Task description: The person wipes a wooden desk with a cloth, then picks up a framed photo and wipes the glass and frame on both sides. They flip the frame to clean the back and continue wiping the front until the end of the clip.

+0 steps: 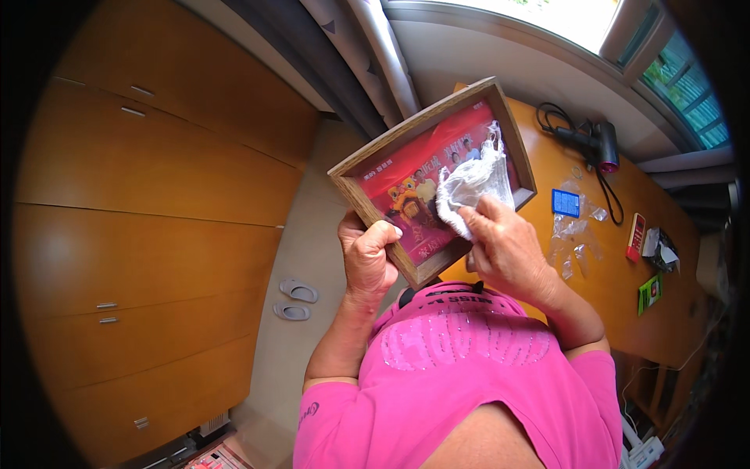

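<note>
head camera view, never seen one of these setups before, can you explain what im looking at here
There is no robot here, just a person working with two bare hands. The picture comes from a wide fisheye camera on the person's head, looking down, so straight edges bend and their pink shirt fills the bottom.

The left hand grips the lower-left side of a wooden picture frame. The right hand holds a white cloth over the red picture inside it.

On the wooden table at right lie a dark hair dryer, a blue packet, clear plastic wrapping, a red handheld-looking object and a green packet. Slippers sit on the floor at left.
</note>
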